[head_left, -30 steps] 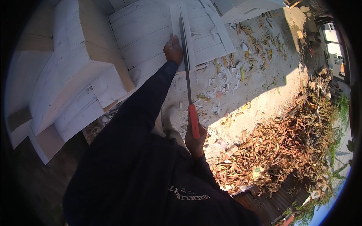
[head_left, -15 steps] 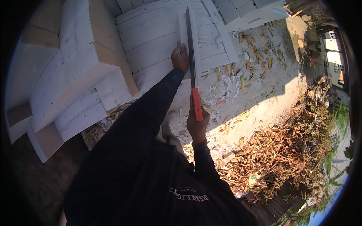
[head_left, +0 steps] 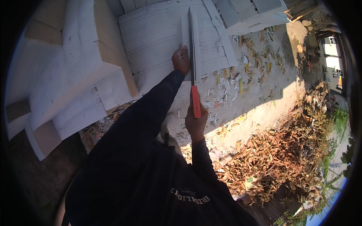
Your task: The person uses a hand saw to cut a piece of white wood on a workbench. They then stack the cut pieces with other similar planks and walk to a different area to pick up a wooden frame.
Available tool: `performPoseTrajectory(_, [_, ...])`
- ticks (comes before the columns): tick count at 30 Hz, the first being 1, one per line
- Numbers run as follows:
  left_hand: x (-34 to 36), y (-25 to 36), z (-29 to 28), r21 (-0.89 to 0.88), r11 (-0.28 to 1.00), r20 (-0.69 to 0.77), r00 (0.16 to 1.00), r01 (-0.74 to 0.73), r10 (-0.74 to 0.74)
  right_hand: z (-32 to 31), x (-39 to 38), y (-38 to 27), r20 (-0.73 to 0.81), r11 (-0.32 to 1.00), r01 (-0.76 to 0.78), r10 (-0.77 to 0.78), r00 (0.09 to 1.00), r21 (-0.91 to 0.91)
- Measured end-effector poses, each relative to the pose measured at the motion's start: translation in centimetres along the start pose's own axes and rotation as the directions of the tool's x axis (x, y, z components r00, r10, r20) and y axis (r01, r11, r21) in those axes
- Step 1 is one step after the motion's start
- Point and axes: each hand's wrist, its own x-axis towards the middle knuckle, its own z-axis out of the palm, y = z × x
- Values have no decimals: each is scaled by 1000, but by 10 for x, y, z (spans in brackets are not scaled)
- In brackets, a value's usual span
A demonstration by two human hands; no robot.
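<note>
- The right hand (head_left: 196, 122) is wrapping its fingers fully closed around the orange-red handle (head_left: 195, 101) of a hand saw, with the handle's upper part showing above the fist.
- The saw's long grey blade (head_left: 191, 45) is running straight up from the handle, lying along a narrow white strip (head_left: 197, 41) near the right edge of the white block.
- The left hand (head_left: 181, 60) is pressing down on the white block (head_left: 154, 41) just left of the blade, fingers bent and close together, gripping nothing; whether the fingertips are touching the blade cannot be told.
- The block is showing parallel grooves across its top face, and its near edge is sitting just above the sandy ground (head_left: 260, 98).
- White chips and dry leaves (head_left: 226, 84) are lying scattered on the ground just below the block's near-right corner.
- A stack of larger white blocks (head_left: 71, 71) is standing to the left, touching the cut block's left edge.
- A heap of dry brown leaves (head_left: 286, 158) is lying well to the lower right.
</note>
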Motion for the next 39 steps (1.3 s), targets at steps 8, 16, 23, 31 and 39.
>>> performPoseTrajectory(8, [12, 12, -3, -47, 992, 126, 986, 117, -111, -6, -2, 8, -27, 999, 9, -8, 1000, 36])
performPoseTrajectory(16, [13, 14, -7, -11, 996, 83, 993, 90, -88, -12, -15, -1, -40, 999, 54, -54, 998, 0])
performPoseTrajectory(23, [4, 19, -6, 67, 997, 107, 993, 46, -53, 0, 31, -9, 26, 997, 12, -13, 1000, 73])
performPoseTrajectory(31, [12, 9, -7, 71, 997, 61, 998, 4, -8, -16, 6, -4, 44, 997, 7, -11, 999, 82])
performPoseTrajectory(39, [19, 12, -2, 39, 999, 50, 998, -27, 25, -7, 13, 8, 82, 998, 60, -57, 995, -35])
